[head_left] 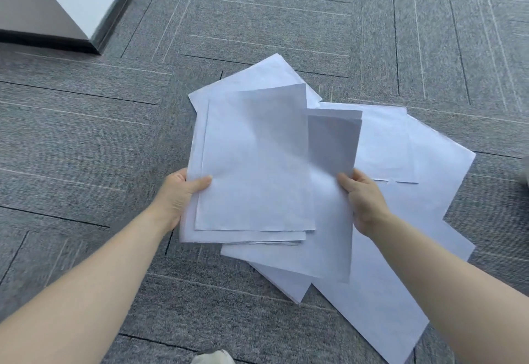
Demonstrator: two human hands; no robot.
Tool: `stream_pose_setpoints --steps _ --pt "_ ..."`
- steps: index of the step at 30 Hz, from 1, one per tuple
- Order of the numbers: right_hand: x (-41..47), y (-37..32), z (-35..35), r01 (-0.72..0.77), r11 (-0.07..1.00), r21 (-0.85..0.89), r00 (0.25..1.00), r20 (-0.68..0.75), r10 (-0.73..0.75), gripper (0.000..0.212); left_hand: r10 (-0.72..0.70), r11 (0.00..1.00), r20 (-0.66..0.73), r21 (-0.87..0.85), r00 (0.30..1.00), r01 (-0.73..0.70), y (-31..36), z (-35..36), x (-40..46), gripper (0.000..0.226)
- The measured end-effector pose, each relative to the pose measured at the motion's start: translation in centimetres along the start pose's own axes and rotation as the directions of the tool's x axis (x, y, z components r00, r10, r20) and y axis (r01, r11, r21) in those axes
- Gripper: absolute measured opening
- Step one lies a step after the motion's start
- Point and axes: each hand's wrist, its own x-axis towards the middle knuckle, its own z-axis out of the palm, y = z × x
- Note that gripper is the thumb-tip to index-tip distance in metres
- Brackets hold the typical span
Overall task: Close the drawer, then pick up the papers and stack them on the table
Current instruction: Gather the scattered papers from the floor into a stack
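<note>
Several white paper sheets lie spread over the grey carpet. My left hand point(183, 194) grips the left edge of a gathered stack of papers point(254, 168), thumb on top, and holds it above the floor. My right hand point(362, 200) pinches a single sheet point(333, 191) at its right edge; the sheet hangs against the stack's right side. More loose papers point(406, 220) lie flat on the carpet beneath and to the right of both hands. No drawer and no table top are in view.
A white wall corner with a dark skirting and a brown panel point(37, 14) stands at the upper left. Grey patterned carpet point(86, 134) surrounds the papers. A pale object point(213, 357) shows at the bottom edge and a grey blurred thing point(524, 171) at the right edge.
</note>
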Motion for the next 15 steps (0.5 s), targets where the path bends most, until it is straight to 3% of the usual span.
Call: stream_pose_setpoints --steps 8,10,13,15 --pt "-0.4 -0.8 1.2 0.004 0.999 0.050 0.999 0.048 -0.006 0.017 0.001 0.997 0.121 0.082 0.993 -0.011 -1.1 3.2 -0.5 0.052" --pt "-0.5 -0.8 1.4 -0.011 0.999 0.032 0.997 0.071 0.009 0.018 -0.003 0.995 0.158 0.099 0.987 -0.013 -1.2 4.0 -0.8 0.048" --pt "-0.3 -0.9 1.4 -0.075 0.997 0.024 0.997 0.031 0.074 0.041 0.046 0.988 0.169 0.135 0.985 -0.069 -1.2 5.4 -1.0 0.037" --pt "-0.3 -1.1 1.3 -0.090 0.996 0.007 0.996 0.031 0.089 0.043 0.087 0.986 0.174 0.124 0.981 -0.110 -1.0 6.3 -1.3 0.035"
